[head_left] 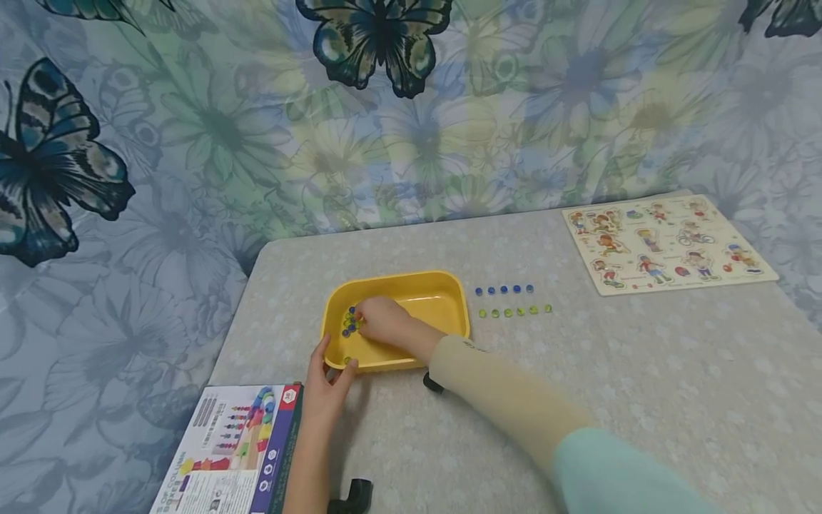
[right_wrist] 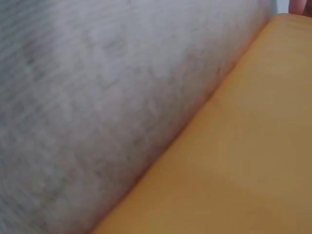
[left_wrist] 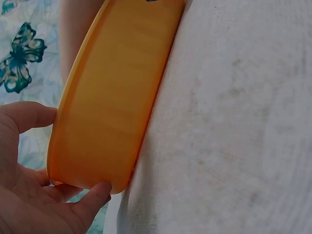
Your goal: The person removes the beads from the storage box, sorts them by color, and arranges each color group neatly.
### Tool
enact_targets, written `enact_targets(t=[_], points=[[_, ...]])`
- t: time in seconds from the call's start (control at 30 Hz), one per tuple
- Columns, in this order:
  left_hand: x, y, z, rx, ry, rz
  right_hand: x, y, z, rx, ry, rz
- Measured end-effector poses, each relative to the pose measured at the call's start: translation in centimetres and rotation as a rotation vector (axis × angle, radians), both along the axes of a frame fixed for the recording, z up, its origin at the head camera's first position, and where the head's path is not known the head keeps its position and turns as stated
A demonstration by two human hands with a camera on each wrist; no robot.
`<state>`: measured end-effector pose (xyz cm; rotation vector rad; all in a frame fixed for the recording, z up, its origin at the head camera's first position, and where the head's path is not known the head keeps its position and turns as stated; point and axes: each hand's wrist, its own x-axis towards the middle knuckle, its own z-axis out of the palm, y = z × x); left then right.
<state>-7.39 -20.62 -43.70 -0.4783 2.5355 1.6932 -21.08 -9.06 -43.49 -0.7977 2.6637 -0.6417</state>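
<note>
A yellow plastic tray stands on the table. My left hand grips its near left corner; in the left wrist view the hand has its thumb at the rim and fingers round the end wall. My right hand reaches into the tray, fingers down at a cluster of small blue and green glassy pieces. Its fingertips are too small and partly hidden to show whether they pinch a piece. A single green piece lies near the tray's front left corner. The right wrist view shows mostly the tray's outer wall.
Right of the tray lie a row of blue pieces and, nearer, a row of green pieces. A picture board lies at the back right. A printed box is at the front left, beside the left forearm.
</note>
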Motion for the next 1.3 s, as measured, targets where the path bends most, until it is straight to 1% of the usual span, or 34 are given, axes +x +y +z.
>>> enact_targets(t=[0.17, 0.37, 0.63, 0.73, 0.8, 0.97, 1.1, 1.2, 1.3], points=[[0.2, -0.2, 0.0, -0.002, -0.007, 0.011, 0.3, -0.4, 0.3, 0.026, 0.026, 0.034], [0.2, -0.3, 0.0, 0.008, 0.027, 0.001, 0.7, -0.7, 0.5, 0.065, 0.071, 0.070], [0.2, -0.4, -0.1, 0.002, 0.053, -0.005, 1.1, -0.5, 0.6, 0.126, 0.117, 0.105], [0.2, -0.4, -0.2, 0.004, 0.055, -0.005, 1.3, 0.0, 1.0, 0.110, 0.112, 0.118], [0.1, -0.3, -0.2, 0.007, 0.051, -0.003, 1.4, 0.7, 1.3, 0.075, 0.108, 0.127], [0.0, -0.2, -0.1, 0.003, 0.025, 0.013, 1.5, 3.5, 2.8, -0.072, 0.100, 0.172], [0.0, 0.0, -0.1, 0.001, -0.012, 0.023, 1.8, 7.6, 4.8, -0.175, 0.092, 0.169], [0.1, 0.1, -0.1, 0.001, -0.035, 0.031, 1.9, 11.6, 6.5, -0.229, 0.109, 0.122], [0.2, 0.0, -0.1, 0.000, -0.042, 0.036, 1.7, 16.2, 7.2, -0.283, 0.144, 0.033]])
